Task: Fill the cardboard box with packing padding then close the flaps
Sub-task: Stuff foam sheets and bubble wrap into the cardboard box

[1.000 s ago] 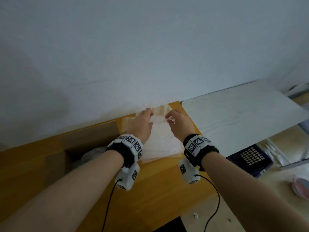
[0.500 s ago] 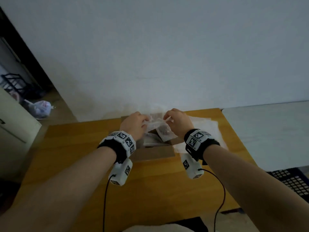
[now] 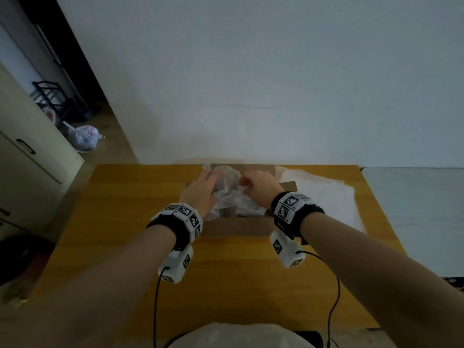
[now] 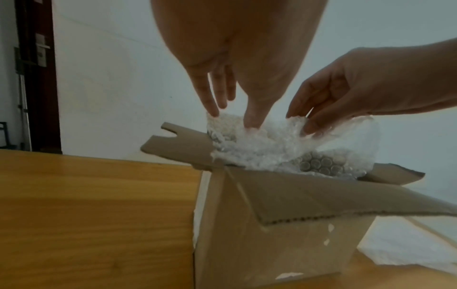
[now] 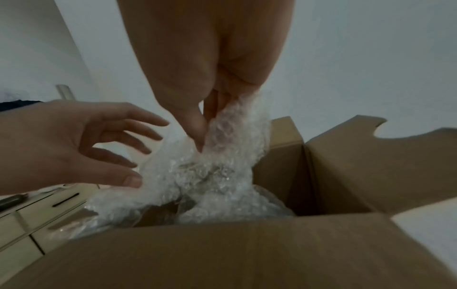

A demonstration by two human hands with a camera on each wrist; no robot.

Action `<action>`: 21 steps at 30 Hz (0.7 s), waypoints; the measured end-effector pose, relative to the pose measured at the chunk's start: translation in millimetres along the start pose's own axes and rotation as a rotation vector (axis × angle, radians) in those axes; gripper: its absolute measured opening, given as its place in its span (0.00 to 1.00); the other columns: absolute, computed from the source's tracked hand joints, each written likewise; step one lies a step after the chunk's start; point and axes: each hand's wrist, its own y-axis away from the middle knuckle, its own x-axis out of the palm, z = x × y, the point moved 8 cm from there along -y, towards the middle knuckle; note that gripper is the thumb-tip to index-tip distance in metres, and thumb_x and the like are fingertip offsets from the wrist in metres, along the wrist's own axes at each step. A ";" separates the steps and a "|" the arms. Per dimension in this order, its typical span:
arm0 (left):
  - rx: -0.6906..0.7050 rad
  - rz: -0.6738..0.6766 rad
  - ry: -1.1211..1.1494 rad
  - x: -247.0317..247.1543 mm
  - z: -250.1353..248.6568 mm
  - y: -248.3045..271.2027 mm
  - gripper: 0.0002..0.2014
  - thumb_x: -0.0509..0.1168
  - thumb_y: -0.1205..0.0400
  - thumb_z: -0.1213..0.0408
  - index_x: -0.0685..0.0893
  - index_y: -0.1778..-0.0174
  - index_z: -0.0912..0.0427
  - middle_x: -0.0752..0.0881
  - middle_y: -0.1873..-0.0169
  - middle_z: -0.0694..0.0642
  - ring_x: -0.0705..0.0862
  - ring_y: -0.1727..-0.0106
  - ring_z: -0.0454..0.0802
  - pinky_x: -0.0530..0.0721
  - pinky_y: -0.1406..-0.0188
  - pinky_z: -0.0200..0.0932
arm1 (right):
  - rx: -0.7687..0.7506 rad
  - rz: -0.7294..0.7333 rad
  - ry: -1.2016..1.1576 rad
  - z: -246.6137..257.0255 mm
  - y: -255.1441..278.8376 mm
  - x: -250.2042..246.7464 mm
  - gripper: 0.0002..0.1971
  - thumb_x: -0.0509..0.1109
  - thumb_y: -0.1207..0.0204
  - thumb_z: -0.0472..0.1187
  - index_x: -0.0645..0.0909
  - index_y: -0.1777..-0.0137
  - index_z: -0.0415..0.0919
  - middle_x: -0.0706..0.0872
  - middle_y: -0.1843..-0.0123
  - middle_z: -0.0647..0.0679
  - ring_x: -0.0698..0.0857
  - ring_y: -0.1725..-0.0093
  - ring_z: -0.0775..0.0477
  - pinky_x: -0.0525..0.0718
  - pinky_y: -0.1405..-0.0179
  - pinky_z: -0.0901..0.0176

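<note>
open cardboard box (image 3: pixel 236 226) holds crumpled bubble wrap (image 3: pixel 227 192); right hand (image 3: pixel 259 188) pinches its top, left hand (image 3: pixel 202 193) spread, fingertips touching it.

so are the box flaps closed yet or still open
Still open: the cardboard box has its flaps splayed outward, and bubble wrap sticks up above the rim.

All three views are dim, greyish and low in contrast, lit softly and evenly with only faint shadows. The head view bows straight lines toward its edges. Both wrist views are soft and slightly smeared, the nearest skin at the top looming large and blurred.
</note>
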 end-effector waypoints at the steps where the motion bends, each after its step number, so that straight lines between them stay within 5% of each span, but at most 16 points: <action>1: 0.028 0.022 -0.045 3.4 1.6 -1.3 0.33 0.64 0.18 0.65 0.57 0.18 0.48 0.56 0.18 0.51 0.62 0.20 0.55 0.70 0.25 0.56 | -0.010 0.020 -0.002 3.9 -3.3 4.7 0.14 0.61 0.24 0.29 0.82 0.43 0.40 0.87 0.41 0.43 0.84 0.41 0.41 0.83 0.40 0.52; 4: 0.124 0.139 -0.221 18.2 2.2 -1.4 0.39 0.63 0.17 0.65 0.46 0.17 0.45 0.43 0.17 0.47 0.45 0.16 0.52 0.55 0.20 0.57 | -0.041 0.112 0.013 14.2 -8.4 21.3 0.11 0.63 0.24 0.31 0.81 0.43 0.37 0.87 0.43 0.41 0.85 0.43 0.40 0.83 0.41 0.51; 10: 0.236 0.311 -0.429 46.5 7.2 -5.5 0.39 0.60 0.15 0.64 0.40 0.18 0.43 0.35 0.18 0.50 0.40 0.16 0.54 0.46 0.18 0.53 | -0.046 0.152 -0.023 5.3 -7.8 22.5 0.12 0.68 0.25 0.34 0.82 0.41 0.38 0.87 0.43 0.43 0.86 0.43 0.44 0.83 0.40 0.53; 17: 0.317 0.426 -0.512 47.1 -6.5 -15.8 0.33 0.58 0.15 0.59 0.49 0.18 0.42 0.57 0.18 0.51 0.63 0.22 0.55 0.62 0.25 0.53 | 0.068 0.164 -0.083 -31.6 0.5 -8.8 0.20 0.78 0.32 0.48 0.83 0.42 0.43 0.85 0.45 0.50 0.82 0.46 0.51 0.81 0.46 0.60; 21: 0.332 0.480 -0.500 48.7 -12.3 -16.9 0.31 0.57 0.15 0.59 0.50 0.18 0.42 0.72 0.26 0.55 0.74 0.30 0.58 0.70 0.30 0.53 | 0.097 0.217 -0.051 -43.7 0.7 -13.5 0.18 0.80 0.34 0.48 0.85 0.46 0.44 0.85 0.51 0.51 0.83 0.50 0.50 0.82 0.52 0.61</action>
